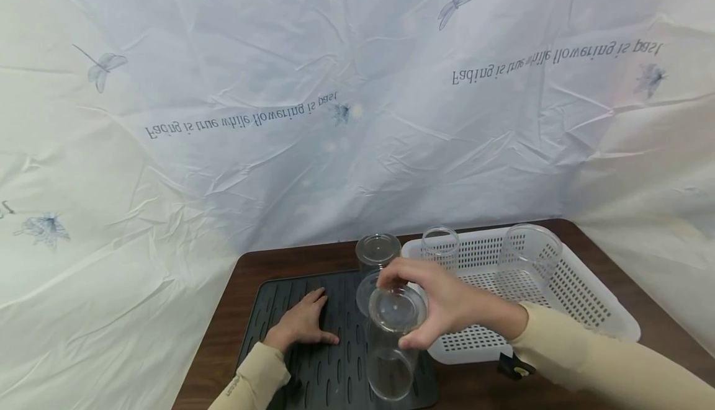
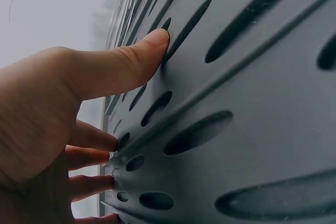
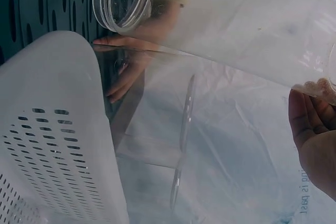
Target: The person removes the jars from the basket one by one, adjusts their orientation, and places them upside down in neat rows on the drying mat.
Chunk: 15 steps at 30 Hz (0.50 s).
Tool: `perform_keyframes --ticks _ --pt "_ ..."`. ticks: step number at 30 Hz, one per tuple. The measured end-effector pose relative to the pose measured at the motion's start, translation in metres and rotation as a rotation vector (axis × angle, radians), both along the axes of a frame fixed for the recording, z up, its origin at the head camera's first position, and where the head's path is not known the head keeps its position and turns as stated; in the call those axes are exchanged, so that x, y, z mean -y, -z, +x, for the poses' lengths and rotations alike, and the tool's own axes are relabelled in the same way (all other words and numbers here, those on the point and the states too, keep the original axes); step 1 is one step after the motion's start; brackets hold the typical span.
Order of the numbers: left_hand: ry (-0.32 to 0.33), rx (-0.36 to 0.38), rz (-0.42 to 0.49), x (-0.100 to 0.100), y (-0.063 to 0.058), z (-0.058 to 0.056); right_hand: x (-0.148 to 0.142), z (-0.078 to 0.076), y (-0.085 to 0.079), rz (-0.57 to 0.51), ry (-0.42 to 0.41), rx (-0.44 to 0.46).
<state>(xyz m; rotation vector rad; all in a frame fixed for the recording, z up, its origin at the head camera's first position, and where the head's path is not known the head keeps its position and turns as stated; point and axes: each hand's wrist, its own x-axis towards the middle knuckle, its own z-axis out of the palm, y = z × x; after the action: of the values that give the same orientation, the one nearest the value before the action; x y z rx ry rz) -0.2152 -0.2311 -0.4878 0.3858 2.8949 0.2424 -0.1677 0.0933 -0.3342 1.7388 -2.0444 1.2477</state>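
Observation:
My right hand [image 1: 441,298] grips a clear jar [image 1: 393,360] round its flat base, which faces up. The jar's threaded mouth [image 3: 123,1] points down over the dark ribbed drying mat [image 1: 318,379]; whether it touches the mat I cannot tell. On the mat my left hand [image 1: 304,320] lies with fingers spread and thumb out, and in the left wrist view its thumb [image 2: 142,51] touches the slotted surface. Behind the held jar stand another clear jar [image 1: 378,250], base up, and one more jar [image 1: 364,292], partly hidden by the right hand.
A white perforated basket [image 1: 606,301] stands on the right, under my right forearm. In it are two clear jars, a narrower jar [image 1: 440,242] and a wider jar [image 1: 527,255]. The brown table [image 1: 223,329] meets a white printed sheet [image 1: 335,168] at the back.

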Motion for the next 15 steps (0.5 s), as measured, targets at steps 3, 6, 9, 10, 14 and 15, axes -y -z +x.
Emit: perform_keyframes --ticks 3,6,9,10,14,15 --pt "0.002 0.004 0.011 0.0 0.0 0.0 0.001 0.001 0.004 0.032 0.018 0.021" --pt "0.004 0.008 0.02 0.0 0.0 0.0 0.003 0.001 0.009 0.058 0.025 0.053" --pt "0.004 0.014 0.019 0.0 0.0 0.0 0.005 0.001 0.014 0.071 0.035 0.06" --pt "-0.002 0.018 0.017 0.0 0.0 0.0 0.006 0.001 0.016 0.072 0.036 0.06" --pt "-0.011 0.035 0.007 0.0 -0.001 -0.002 0.009 0.0 0.022 0.068 0.034 0.03" --pt "-0.01 0.035 0.006 -0.001 -0.001 -0.002 0.009 0.0 0.023 0.068 0.032 0.028"
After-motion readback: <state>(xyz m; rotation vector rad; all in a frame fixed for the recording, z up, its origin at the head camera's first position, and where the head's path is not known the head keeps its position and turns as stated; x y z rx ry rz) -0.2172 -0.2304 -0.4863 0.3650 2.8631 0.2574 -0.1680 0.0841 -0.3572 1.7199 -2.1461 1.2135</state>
